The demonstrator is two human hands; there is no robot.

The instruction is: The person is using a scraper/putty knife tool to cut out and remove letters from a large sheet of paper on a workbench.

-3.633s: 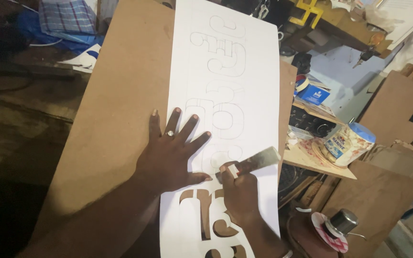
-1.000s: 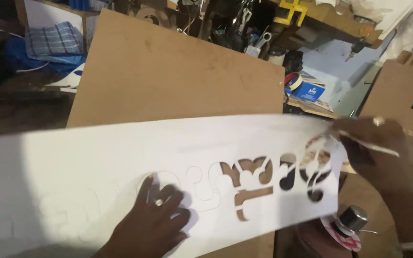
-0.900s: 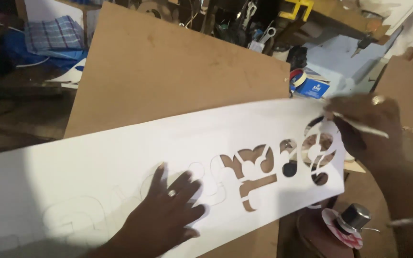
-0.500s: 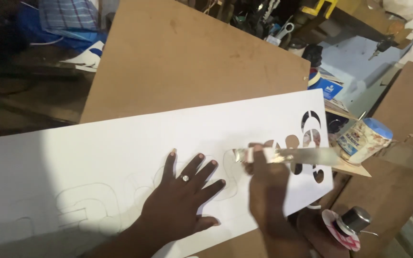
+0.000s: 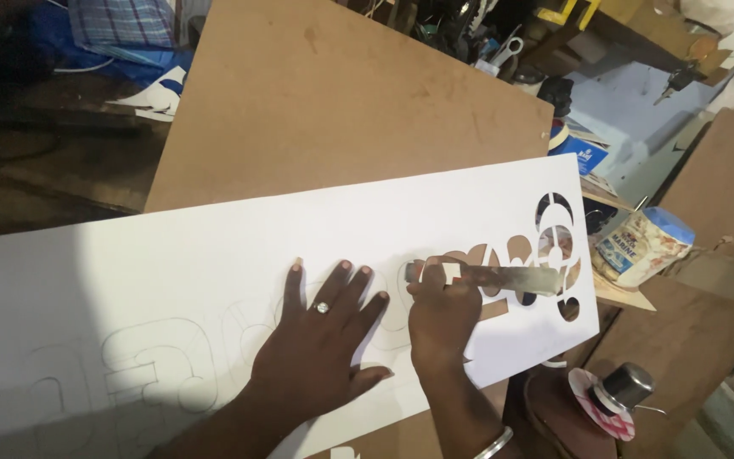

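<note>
The brown board carries the white sheet, whose long axis runs from the board's near left corner toward its right edge. The left hand lies flat, fingers spread, just left of the right hand, which grips the metal blade pointing right over the cut-out letters.
</note>
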